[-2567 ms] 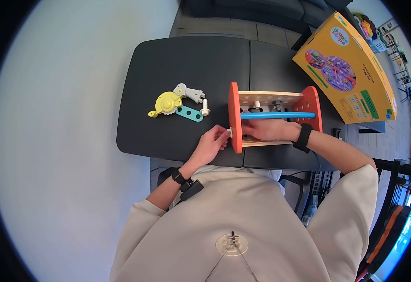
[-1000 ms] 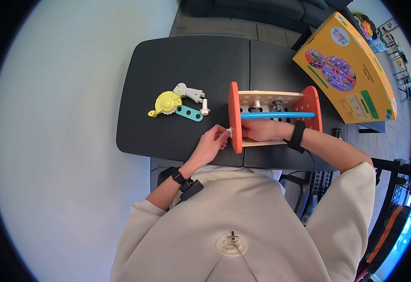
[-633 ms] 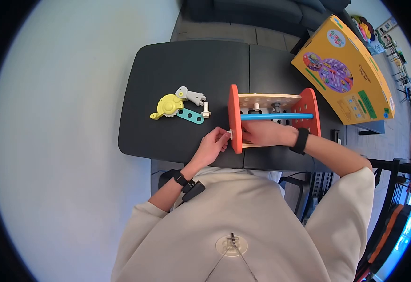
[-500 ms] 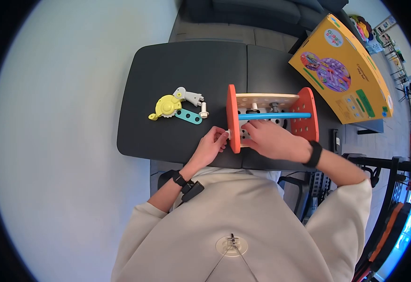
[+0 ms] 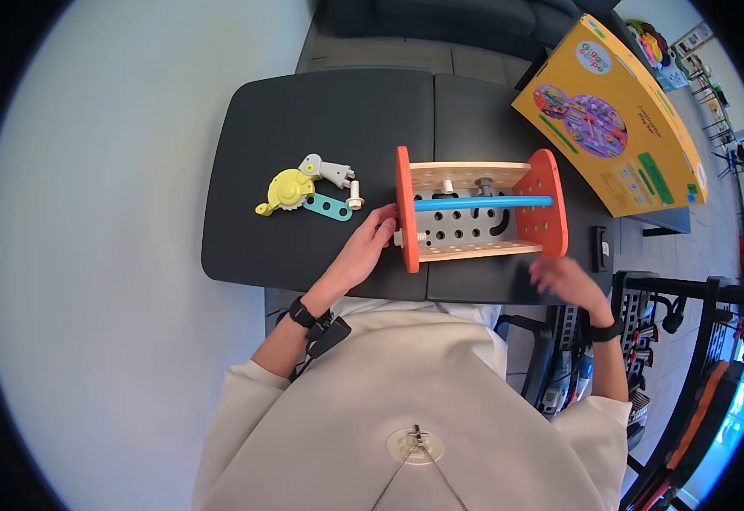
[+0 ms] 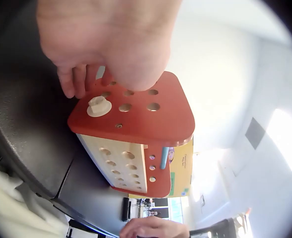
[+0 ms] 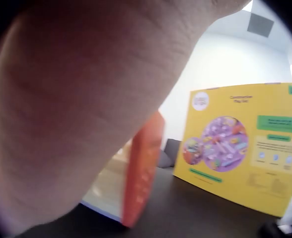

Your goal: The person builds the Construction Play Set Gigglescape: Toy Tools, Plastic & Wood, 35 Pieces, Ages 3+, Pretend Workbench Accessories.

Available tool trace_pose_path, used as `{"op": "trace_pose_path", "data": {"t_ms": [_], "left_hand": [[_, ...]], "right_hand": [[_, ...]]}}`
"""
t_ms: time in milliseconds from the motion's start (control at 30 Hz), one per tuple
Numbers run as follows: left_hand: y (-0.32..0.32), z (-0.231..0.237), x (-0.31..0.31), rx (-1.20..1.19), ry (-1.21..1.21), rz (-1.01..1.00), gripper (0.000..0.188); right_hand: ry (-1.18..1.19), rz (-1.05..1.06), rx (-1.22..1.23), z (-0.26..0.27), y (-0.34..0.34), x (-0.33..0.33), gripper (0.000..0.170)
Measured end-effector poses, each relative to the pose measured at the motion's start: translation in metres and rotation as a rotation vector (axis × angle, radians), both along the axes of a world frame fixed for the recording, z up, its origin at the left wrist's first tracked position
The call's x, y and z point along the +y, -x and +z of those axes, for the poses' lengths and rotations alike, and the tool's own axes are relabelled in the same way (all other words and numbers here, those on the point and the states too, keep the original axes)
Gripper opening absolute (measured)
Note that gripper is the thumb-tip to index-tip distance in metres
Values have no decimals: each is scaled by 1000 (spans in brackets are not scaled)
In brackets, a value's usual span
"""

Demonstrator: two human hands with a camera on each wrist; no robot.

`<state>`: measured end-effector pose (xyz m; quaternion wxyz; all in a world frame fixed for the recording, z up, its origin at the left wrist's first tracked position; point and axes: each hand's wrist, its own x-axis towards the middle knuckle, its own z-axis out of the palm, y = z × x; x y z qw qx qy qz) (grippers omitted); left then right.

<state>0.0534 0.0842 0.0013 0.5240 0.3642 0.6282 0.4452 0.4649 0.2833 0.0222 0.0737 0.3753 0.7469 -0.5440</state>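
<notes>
A toy toolbox with red end panels, pale wooden slats and a blue rod stands on the dark table. In its left panel sits a white bolt, head outside, threaded shank poking inside. My left hand is at that panel's outer face, beyond the bolt head, fingers loosely bent and fingertips right at the panel. Blurred by motion, my right hand is off the toolbox's near right corner with nothing visible in it. A second white bolt and a grey bolt stand inside the toolbox.
Left of the toolbox lie a yellow-and-grey toy saw, a teal strip with holes and a loose white bolt. A large yellow play-set box stands back right. A small black device lies at the right edge.
My right hand has come out of the toolbox and moved right, toward the table's near edge. My left hand has let go of the white bolt's head and shifted up along the panel.
</notes>
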Motion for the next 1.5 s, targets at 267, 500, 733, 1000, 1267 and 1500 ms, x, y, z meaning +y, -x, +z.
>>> {"op": "trace_pose_path", "data": {"t_ms": [267,500,733,1000,1267,1500], "left_hand": [[5,10,11,-137,-3,-47,64],[5,50,12,-201,-14,-24,73],[26,46,12,-201,-218,-16,79],[16,69,9,-250,-372,28,81],[4,56,3,-228,-358,50,81],[10,53,3,-86,-316,0,72]], "right_hand": [[116,-491,218,26,61,43,57],[213,-432,106,53,73,43,62],[157,-493,460,68,79,26,74],[48,-488,650,89,83,14,82],[30,-469,672,67,86,-4,86],[-158,-428,491,62,98,-9,62]]}}
